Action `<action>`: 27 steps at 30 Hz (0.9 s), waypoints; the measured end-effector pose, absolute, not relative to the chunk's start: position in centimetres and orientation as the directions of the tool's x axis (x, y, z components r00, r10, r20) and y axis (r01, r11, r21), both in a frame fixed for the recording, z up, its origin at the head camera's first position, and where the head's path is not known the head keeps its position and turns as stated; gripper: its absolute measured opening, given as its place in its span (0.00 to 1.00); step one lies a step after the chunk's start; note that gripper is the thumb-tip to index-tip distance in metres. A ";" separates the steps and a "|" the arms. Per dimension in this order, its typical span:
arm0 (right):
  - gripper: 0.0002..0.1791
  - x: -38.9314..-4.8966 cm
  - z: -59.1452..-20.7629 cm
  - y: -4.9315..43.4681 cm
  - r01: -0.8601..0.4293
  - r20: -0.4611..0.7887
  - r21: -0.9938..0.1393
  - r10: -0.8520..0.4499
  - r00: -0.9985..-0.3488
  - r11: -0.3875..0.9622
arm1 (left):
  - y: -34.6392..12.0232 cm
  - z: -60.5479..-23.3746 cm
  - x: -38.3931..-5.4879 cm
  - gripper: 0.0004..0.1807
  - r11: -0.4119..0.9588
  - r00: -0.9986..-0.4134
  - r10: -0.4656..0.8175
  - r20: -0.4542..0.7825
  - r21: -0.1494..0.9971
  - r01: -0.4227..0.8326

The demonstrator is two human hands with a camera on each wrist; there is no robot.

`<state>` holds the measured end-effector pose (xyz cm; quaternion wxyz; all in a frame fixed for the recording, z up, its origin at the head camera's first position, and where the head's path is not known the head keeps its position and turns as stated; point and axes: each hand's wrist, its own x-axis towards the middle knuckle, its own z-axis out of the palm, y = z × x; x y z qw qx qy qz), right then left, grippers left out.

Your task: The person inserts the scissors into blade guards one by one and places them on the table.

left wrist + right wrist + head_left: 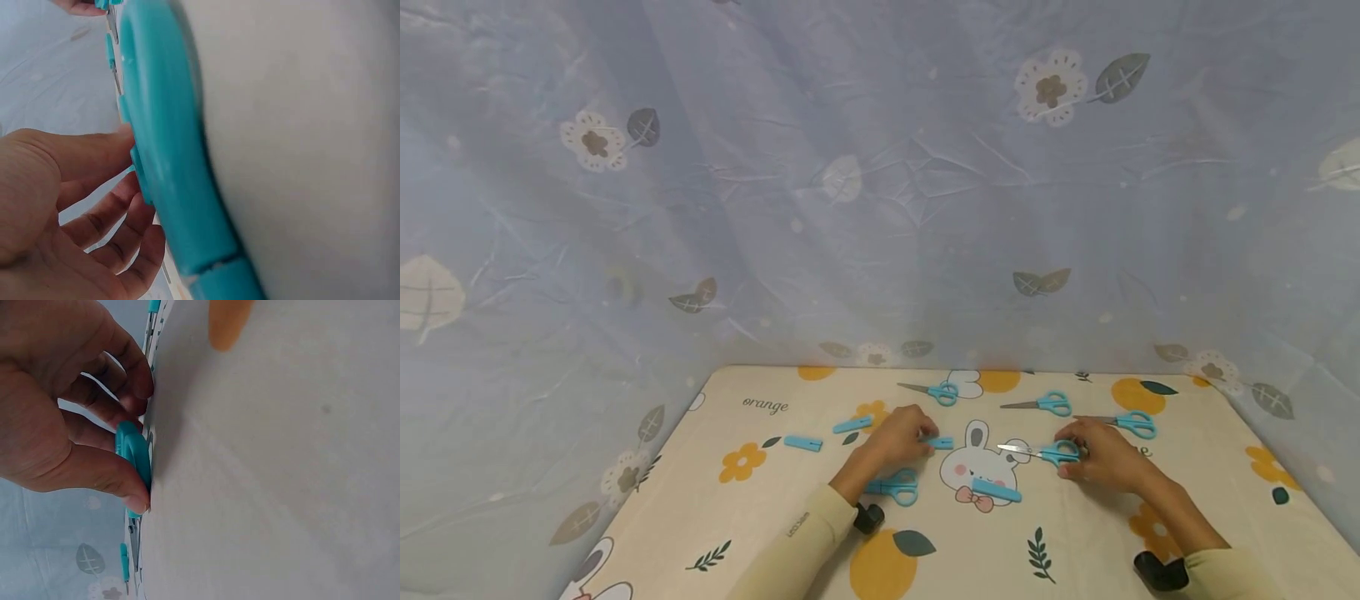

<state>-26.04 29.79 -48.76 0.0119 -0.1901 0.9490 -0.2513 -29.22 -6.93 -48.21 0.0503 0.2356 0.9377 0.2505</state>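
My left hand [902,437] pinches a light-blue scissors cover [942,443] lying on the cloth, thumb and fingertips at its end. Below that forearm, partly hidden by it, lies a pair of blue-handled scissors [901,487] with its blades covered; its handle [169,137] looms large in the left wrist view. On the right, my right hand [1101,454] grips the handle of bare-bladed scissors [1060,452], the blades pointing left. The thumb [134,503] rests along the handle loop [134,450] in the right wrist view. Another blue cover [996,490] lies between the hands.
Farther back lie three uncovered scissors: one at the left [943,392], one in the middle [1054,404] and one at the right [1137,423]. Two more covers, one nearer [803,443] and one farther [852,425], lie left of my left hand. A patterned curtain [880,250] hangs behind the table.
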 end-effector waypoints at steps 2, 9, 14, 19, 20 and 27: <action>0.27 -26.0 -48.7 29.6 -0.333 0.060 -0.506 -0.353 -0.934 0.795 | -6.8 -48.3 -29.3 0.15 0.766 -0.882 0.470 0.025 0.486 0.422; 0.26 -25.7 -48.8 29.4 -0.309 0.074 -0.543 -0.322 -0.944 0.781 | -6.4 -48.3 -29.3 0.09 0.785 -0.877 0.479 0.037 0.429 0.447; 0.26 -25.6 -48.8 29.4 -0.273 0.068 -0.530 -0.280 -0.957 0.803 | -6.3 -48.2 -29.2 0.06 0.786 -0.882 0.470 0.029 0.442 0.433; 0.21 -25.4 -48.7 29.6 -0.257 0.090 -0.520 -0.248 -0.965 0.814 | -6.4 -48.3 -29.1 0.06 0.768 -0.877 0.479 0.039 0.465 0.441; 0.21 -25.3 -48.7 29.7 -0.264 0.100 -0.525 -0.249 -0.963 0.809 | -6.5 -48.3 -29.1 0.06 0.765 -0.876 0.480 0.041 0.469 0.441; 0.14 -24.9 -49.3 30.4 -0.273 0.110 -0.604 -0.261 -0.959 0.749 | -6.7 -47.7 -28.6 0.07 0.751 -0.879 0.476 0.027 0.507 0.422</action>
